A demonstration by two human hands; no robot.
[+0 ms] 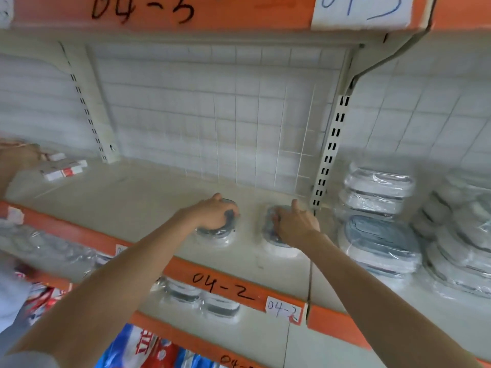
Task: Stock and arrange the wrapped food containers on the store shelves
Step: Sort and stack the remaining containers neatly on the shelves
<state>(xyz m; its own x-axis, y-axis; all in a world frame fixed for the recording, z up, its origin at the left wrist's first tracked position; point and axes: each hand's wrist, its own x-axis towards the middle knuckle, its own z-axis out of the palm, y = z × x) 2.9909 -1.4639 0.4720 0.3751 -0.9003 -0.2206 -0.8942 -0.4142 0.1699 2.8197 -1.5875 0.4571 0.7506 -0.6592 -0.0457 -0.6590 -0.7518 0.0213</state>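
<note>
Two round wrapped containers sit side by side, slightly apart, on the cream shelf (148, 192) marked 04-2: the left container (216, 231) under the left hand (212, 212), the right container (276, 235) under the right hand (295, 224). Each hand lies on top of a dark lid with fingers curled down over it, so each grip is clasped on its own container (the right index finger sticks up toward the back). Just right of the right container stands the slotted upright post (329, 152), and past it a stack of rectangular wrapped containers (380, 221), with more wrapped stacks (462, 235) at the far right edge, blurred. Behind the hands a white wire grid panel (239, 123) closes off the back of the shelf. At the far left of the same shelf lie small white and red boxes (65, 170), with another person's hand (18, 155) reaching over them. The orange front rail (233, 290) carries a paper tag (284, 309) reading 04-2. Below it, a lower shelf holds more wrapped containers (202, 298) and colourful packets (148, 346).
</note>
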